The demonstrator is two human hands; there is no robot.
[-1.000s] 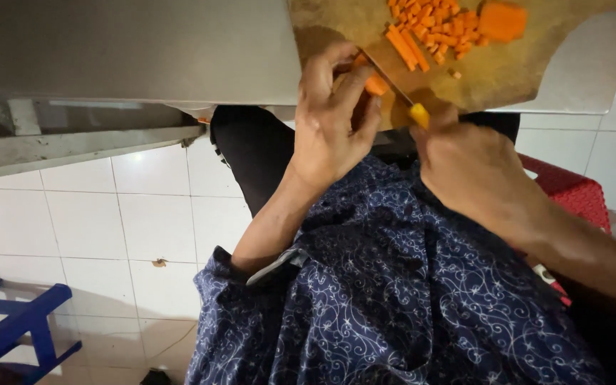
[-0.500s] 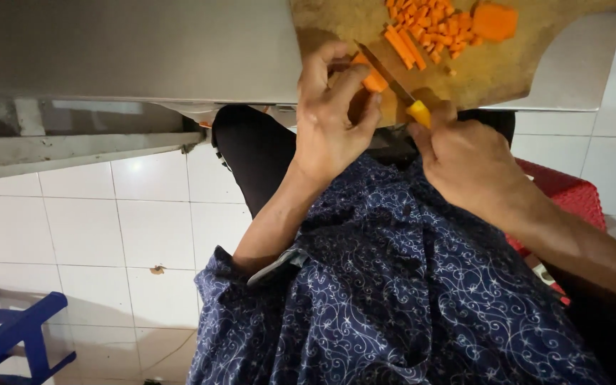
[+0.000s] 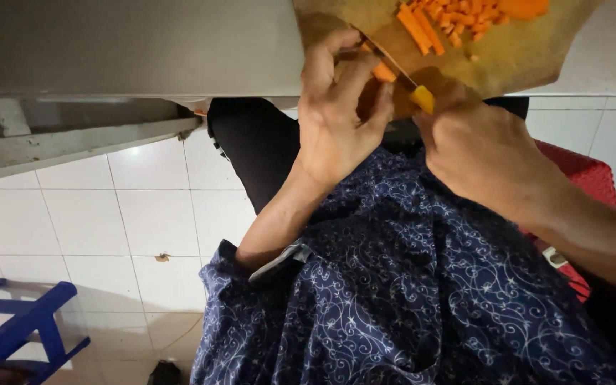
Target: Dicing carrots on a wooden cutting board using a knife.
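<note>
On the wooden cutting board point(image 3: 529, 57) at the counter point(image 3: 137, 50) edge, a carrot piece point(image 3: 382, 71) is pinned under the curled fingers of the left hand point(image 3: 340, 114). The knife point(image 3: 402, 75), its long axis running diagonally up-left, is clasped by its yellow handle in the right hand point(image 3: 483, 146), whose grip is closed. Diced carrot point(image 3: 458, 21) is seen beyond.

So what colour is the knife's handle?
Yellow; the knife handle shows in the head view, gripped by the right hand.
</note>
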